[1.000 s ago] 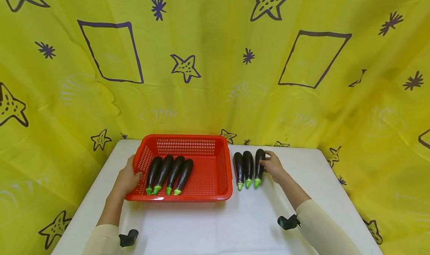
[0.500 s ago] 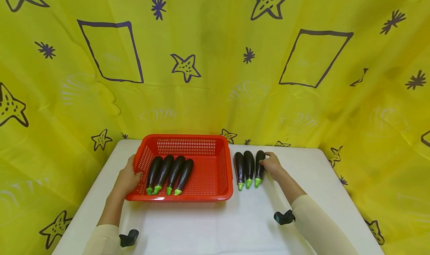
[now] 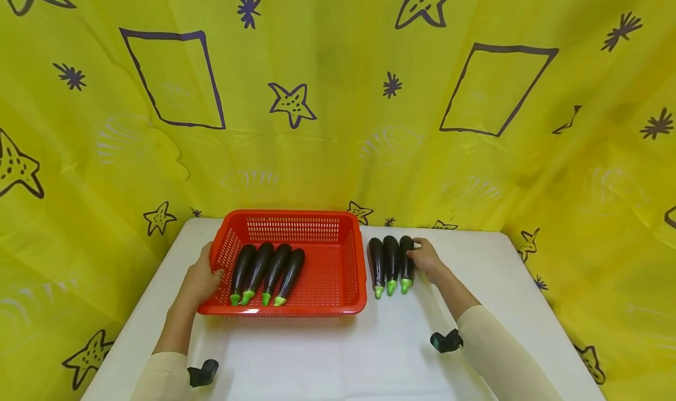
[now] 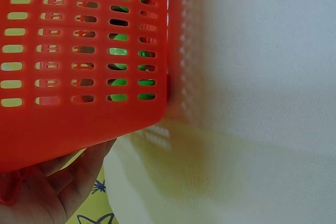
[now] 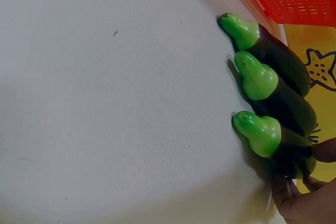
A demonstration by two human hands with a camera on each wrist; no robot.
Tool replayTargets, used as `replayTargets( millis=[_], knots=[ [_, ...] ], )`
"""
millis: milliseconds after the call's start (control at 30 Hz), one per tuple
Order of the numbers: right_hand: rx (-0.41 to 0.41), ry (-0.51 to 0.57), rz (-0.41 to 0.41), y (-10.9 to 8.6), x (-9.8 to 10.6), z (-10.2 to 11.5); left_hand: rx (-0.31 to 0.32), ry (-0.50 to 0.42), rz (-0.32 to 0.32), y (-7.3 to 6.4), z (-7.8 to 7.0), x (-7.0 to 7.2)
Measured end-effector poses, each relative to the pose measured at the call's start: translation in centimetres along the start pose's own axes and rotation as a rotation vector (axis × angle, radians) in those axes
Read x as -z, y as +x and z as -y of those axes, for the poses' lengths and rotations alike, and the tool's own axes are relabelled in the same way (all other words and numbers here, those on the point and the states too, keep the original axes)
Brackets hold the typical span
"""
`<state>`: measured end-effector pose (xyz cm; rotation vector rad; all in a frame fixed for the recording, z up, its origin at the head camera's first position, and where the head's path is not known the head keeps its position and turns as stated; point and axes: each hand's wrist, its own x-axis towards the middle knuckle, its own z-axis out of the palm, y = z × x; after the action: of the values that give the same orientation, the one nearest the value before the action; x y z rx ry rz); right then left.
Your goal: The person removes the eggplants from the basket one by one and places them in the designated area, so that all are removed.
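Observation:
A red plastic basket (image 3: 322, 272) stands on the white table (image 3: 317, 360), with several dark eggplants (image 3: 274, 272) lying side by side in its left half. My left hand (image 3: 199, 279) grips the basket's left side, thumb over the rim; the left wrist view shows fingers behind its slotted wall (image 4: 79, 119). Right of the basket, three eggplants lie in a row, green stem ends toward me. My right hand (image 3: 426, 259) holds the rightmost eggplant (image 5: 265, 137) near its rounded far end, thumb on top and fingers along its outer side. Beside it lie the middle eggplant (image 5: 273, 90) and the leftmost eggplant (image 5: 273, 48).
A yellow patterned curtain (image 3: 338, 154) rises behind the table and along both sides. Black wrist devices, one on the left sleeve (image 3: 203, 373) and one on the right sleeve (image 3: 446, 341), hang over the table's near part.
My right hand has slid the rightmost eggplant a little left, closing the gap to the middle one. The left hand and basket stay in place.

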<state>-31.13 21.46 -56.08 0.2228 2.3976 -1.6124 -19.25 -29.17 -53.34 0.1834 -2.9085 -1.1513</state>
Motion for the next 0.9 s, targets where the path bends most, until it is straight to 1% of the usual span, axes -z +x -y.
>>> replayTargets(
  millis=[333, 667, 800, 900],
  knots=[
    [-0.010, 0.004, -0.012, -0.27, 0.07, -0.23, 0.010, 0.013, 0.011, -0.20, 0.00, 0.08],
    [-0.024, -0.008, -0.028, -0.61, 0.26, -0.21, -0.004, 0.019, 0.009, -0.38, -0.11, 0.19],
    [-0.020, 0.003, -0.076, -0.66, 0.37, -0.07, -0.010, 0.015, 0.007, -0.28, -0.23, 0.24],
    [-0.007, -0.020, -0.148, -0.88, 0.37, 0.17, -0.003, 0.012, 0.015, -0.16, -0.36, 0.31]
  ],
)
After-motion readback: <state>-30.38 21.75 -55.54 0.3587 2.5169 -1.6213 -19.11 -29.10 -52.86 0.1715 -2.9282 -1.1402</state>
